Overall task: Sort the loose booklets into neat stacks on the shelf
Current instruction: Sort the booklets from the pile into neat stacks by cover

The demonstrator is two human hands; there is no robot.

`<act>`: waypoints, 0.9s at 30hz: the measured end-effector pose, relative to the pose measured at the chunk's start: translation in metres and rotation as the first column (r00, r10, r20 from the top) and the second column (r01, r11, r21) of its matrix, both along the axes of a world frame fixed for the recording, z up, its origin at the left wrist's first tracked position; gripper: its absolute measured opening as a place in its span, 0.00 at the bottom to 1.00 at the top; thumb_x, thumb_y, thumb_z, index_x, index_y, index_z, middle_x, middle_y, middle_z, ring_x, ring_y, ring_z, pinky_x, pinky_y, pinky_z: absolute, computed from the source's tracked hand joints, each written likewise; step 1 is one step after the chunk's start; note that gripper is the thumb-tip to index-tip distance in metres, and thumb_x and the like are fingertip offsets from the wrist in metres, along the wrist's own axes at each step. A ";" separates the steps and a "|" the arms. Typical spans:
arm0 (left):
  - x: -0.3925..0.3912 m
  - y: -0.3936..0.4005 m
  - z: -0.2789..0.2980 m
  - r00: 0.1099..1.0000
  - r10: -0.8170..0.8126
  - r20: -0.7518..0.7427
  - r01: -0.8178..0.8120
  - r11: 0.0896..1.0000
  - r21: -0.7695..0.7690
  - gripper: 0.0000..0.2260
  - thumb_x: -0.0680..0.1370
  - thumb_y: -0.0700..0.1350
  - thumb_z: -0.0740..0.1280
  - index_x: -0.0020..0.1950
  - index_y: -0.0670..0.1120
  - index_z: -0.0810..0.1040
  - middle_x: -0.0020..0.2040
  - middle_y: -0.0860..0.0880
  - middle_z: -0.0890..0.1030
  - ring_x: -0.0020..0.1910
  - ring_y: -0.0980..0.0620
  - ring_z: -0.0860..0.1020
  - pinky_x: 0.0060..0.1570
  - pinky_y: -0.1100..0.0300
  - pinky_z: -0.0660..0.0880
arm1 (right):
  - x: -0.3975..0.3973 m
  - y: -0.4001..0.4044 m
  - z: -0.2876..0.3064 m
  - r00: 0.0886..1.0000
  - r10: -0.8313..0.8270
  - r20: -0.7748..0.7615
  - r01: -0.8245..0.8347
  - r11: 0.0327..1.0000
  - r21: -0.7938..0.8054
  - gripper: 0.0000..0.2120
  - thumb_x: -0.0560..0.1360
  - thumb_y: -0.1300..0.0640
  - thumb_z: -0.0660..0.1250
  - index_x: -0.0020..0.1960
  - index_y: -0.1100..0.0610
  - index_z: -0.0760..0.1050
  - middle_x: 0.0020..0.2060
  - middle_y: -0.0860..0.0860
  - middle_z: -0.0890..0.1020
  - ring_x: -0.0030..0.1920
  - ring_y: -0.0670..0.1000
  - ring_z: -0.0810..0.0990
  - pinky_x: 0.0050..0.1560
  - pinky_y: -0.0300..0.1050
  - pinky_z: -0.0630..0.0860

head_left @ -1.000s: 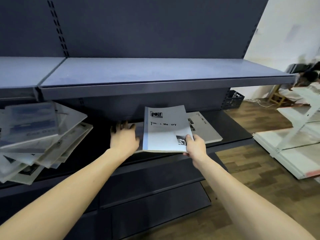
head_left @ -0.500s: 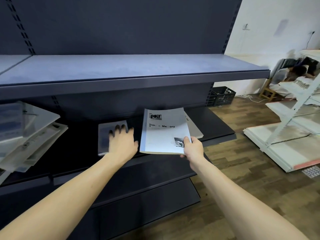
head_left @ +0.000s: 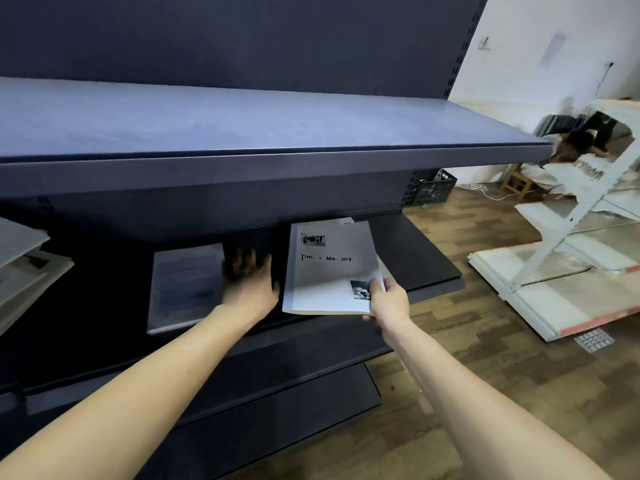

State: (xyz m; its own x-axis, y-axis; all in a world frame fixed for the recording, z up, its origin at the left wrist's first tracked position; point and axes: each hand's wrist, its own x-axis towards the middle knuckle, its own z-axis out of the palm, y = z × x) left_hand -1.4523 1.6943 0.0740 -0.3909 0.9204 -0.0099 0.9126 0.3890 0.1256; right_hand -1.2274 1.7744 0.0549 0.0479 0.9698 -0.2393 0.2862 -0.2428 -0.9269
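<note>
While the right hand [head_left: 388, 299] is pinched on the lower right corner of a white booklet [head_left: 329, 268], thumb on the cover and fingers beneath, the booklet is held tilted up off the middle shelf [head_left: 426, 258]. Title partly legible: "Tim.. & Me..ory"; small b/w photos at top left and bottom right of cover. More pages are seen directly under it, edges poking out at top and right. Left hand [head_left: 251, 282] is laid flat on the shelf just left of the booklet, fingers straight and spread, blurred. A grey booklet [head_left: 185, 285] is lying flat on the same shelf, just left of that hand; contact can't be told. Messy pile of loose booklets [head_left: 24, 265] at far left edge. Upper shelf [head_left: 242, 126] above. Wood floor [head_left: 502, 375] and white rack parts [head_left: 571, 271] to the right.
</note>
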 end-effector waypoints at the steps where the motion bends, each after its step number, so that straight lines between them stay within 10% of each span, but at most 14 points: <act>1: -0.001 0.006 -0.002 1.000 0.000 0.017 0.000 1.000 -0.006 0.29 0.82 0.53 0.56 0.80 0.50 0.50 0.80 0.44 0.49 0.79 0.42 0.45 0.76 0.43 0.46 | -0.001 0.007 -0.002 1.000 0.000 0.015 0.000 1.000 0.002 0.15 0.83 0.50 0.57 0.59 0.59 0.75 0.47 0.57 0.78 0.37 0.56 0.77 0.17 0.34 0.66; 19: 0.014 0.077 -0.037 0.982 0.155 0.111 -0.143 0.983 -0.115 0.29 0.82 0.55 0.55 0.80 0.51 0.48 0.80 0.44 0.47 0.79 0.41 0.46 0.76 0.42 0.45 | 0.012 0.108 -0.029 0.936 0.183 0.300 -0.219 0.971 0.091 0.12 0.84 0.51 0.57 0.54 0.59 0.74 0.44 0.57 0.82 0.31 0.53 0.82 0.28 0.39 0.78; 27: 0.049 0.081 -0.025 0.963 0.264 0.049 -0.253 0.953 -0.166 0.29 0.83 0.55 0.53 0.81 0.49 0.48 0.80 0.44 0.49 0.79 0.41 0.46 0.77 0.45 0.45 | 0.020 0.147 -0.031 0.856 0.378 0.353 -0.434 0.896 0.091 0.26 0.76 0.49 0.71 0.67 0.60 0.67 0.58 0.55 0.80 0.58 0.58 0.79 0.49 0.45 0.71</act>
State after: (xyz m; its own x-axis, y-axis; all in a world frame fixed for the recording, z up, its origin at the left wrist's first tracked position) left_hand -1.4031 1.7758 0.0487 -0.6085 0.7724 -0.1820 0.7692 0.6305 0.1041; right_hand -1.2074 1.9211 0.0241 -0.3122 0.9427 -0.1175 0.6115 0.1047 -0.7843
